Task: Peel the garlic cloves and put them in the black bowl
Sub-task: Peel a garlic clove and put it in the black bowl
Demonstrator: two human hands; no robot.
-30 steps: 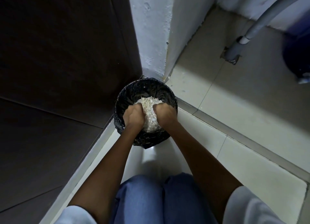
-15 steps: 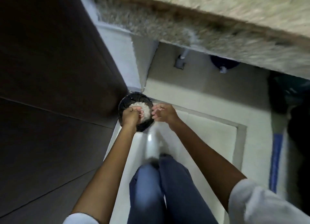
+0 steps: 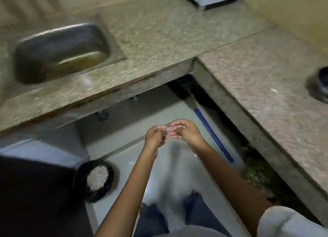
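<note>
Both hands are raised in front of the body over the floor, in the corner where the two runs of the counter meet. A second ago they were pressed into the heap of pale peelings inside the black-lined bin. Half a second ago they were at the bin's rim. They are now well apart from the bin, which stands on the floor at near left with the peelings inside it.

The left hand and right hand have their fingers curled, with the fingertips facing and nearly meeting. A few thin pale slivers show at the left fingers. The frame is blurred, so whether either hand pinches anything cannot be told.

The view has swung upward since the earlier frames and now takes in the counter. A steel sink is set in its far left run. The black bowl sits on the right run, cut off by the right edge of the view and well apart from both hands. Its contents cannot be made out. A blue handle lies under the right run.
</note>
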